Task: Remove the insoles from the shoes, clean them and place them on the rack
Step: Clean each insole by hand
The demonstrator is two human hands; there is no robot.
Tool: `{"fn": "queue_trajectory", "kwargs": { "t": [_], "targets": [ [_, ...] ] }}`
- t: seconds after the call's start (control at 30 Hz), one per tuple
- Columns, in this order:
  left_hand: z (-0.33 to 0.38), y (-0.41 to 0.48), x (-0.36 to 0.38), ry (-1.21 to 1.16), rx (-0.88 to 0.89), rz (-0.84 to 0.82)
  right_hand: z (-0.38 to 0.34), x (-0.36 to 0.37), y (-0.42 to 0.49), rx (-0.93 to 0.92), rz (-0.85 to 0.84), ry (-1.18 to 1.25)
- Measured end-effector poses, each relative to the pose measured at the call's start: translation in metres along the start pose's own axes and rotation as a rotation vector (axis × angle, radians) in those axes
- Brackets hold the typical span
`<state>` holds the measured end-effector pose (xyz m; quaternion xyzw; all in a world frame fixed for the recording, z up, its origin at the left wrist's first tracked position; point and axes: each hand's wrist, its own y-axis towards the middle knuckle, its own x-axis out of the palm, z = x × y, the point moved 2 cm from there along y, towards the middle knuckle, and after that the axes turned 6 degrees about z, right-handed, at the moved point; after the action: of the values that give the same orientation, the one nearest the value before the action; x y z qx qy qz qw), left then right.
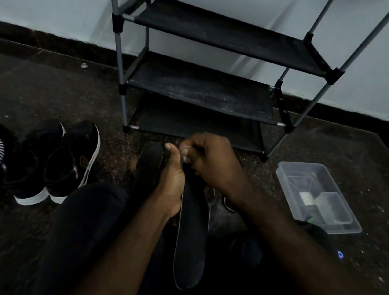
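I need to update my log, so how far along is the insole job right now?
Done: the near insole and far insole look out of their shoes. In hand: the left hand holds them while the right hand pinches the near insole's tip. Left: neither is on the rack, and shoes wait beside.

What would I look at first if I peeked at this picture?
First come the two hands in the middle: the left hand and right hand hold a long dark insole. Behind them a rack with black shelves stands against the wall. Black shoes with white soles sit on the floor at left, and a clear box at right.
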<state>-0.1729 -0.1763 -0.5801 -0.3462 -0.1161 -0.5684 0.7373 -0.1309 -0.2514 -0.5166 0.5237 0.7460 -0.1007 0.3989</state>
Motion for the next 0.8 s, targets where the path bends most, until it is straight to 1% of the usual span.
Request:
{"fn": "queue_trajectory", "kwargs": {
  "t": [0.1,0.13,0.23,0.3,0.37,0.47,0.53,0.6,0.63,0.7,0.8],
  "targets": [
    [-0.003,0.002,0.001,0.007,-0.021,-0.031,0.009,-0.008,0.004,0.063,0.149,0.000],
    [-0.003,0.002,-0.001,-0.011,-0.030,-0.035,0.008,-0.007,0.001,0.046,0.154,-0.012],
    [-0.002,0.001,-0.002,-0.037,-0.044,-0.036,-0.001,0.002,-0.013,-0.052,0.082,-0.055],
    [-0.002,0.001,0.001,-0.013,-0.049,-0.065,0.005,0.000,-0.010,0.004,0.139,-0.070],
    [-0.003,0.000,0.004,-0.003,-0.053,-0.080,0.015,-0.006,-0.006,0.139,0.235,0.049],
    [-0.002,-0.002,0.005,-0.087,-0.055,-0.129,0.022,-0.013,-0.007,0.307,0.344,0.347],
    [0.000,-0.002,0.005,-0.154,-0.050,-0.144,0.025,-0.016,-0.012,0.372,0.359,0.485],
    [0.001,0.000,0.005,-0.201,-0.056,-0.145,0.028,-0.014,-0.017,0.382,0.335,0.519],
    [0.001,0.001,0.004,-0.212,-0.059,-0.127,0.028,-0.012,-0.021,0.360,0.320,0.495],
    [0.000,0.003,0.003,-0.220,-0.075,-0.100,0.025,-0.005,-0.026,0.290,0.300,0.354],
    [-0.002,0.002,0.003,-0.175,-0.080,-0.088,0.022,0.002,-0.024,0.186,0.287,-0.035]
  ]
}}
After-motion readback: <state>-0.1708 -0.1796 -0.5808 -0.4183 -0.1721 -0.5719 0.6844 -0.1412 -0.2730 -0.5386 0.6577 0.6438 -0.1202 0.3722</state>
